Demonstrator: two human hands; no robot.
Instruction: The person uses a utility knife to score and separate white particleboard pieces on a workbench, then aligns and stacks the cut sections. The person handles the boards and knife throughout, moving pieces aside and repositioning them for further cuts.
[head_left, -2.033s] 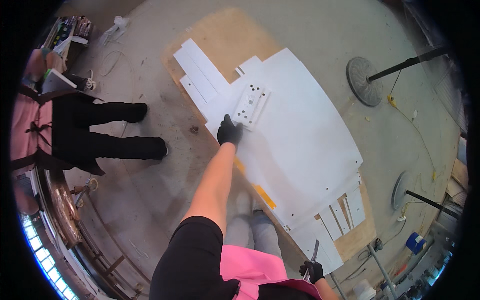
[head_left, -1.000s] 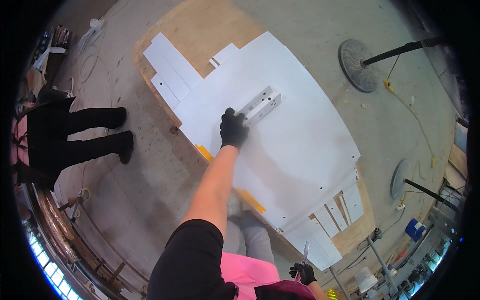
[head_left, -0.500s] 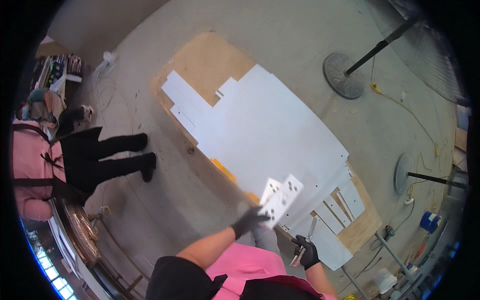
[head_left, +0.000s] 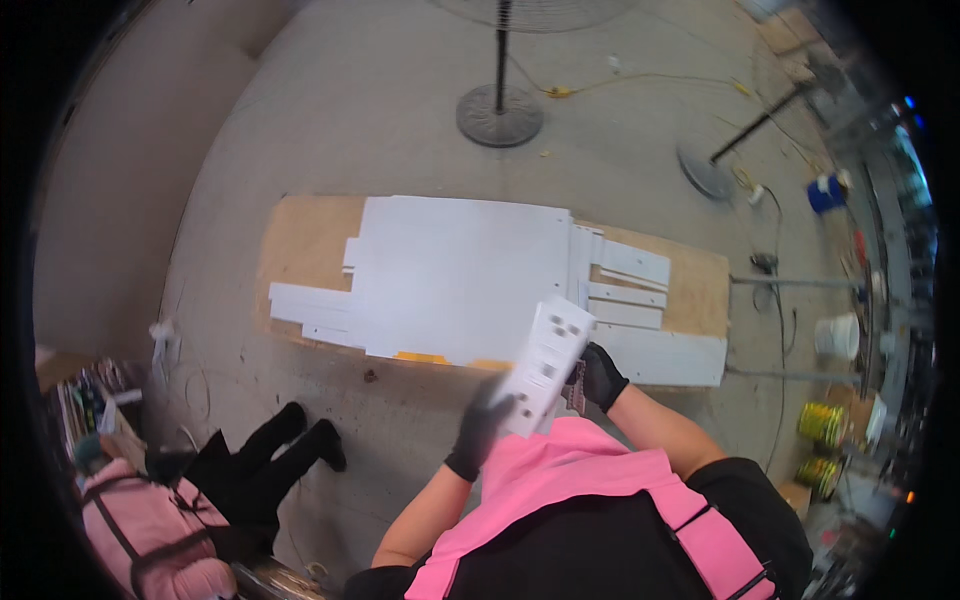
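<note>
White piece (head_left: 545,358): held up between table (head_left: 312,240) and pink apron (head_left: 565,460). Left hand (head_left: 484,425) pinches its lower end; right hand (head_left: 602,378), just beside, grasps a handle (head_left: 577,392). Probably light, stiff, smooth; best held by its long edges.

1. left hand (head_left: 478,430): dark-gloved, closed in a grip, motion-blurred.
2. right hand (head_left: 605,380): dark-gloved, curled, near the left, partly hidden.
3. left forearm (head_left: 420,516), right forearm (head_left: 662,430): both bare, slanting forward and inward.

The white bracket (head_left: 547,368) looks smooth, the tabletop (head_left: 314,238) like matt wood.
</note>
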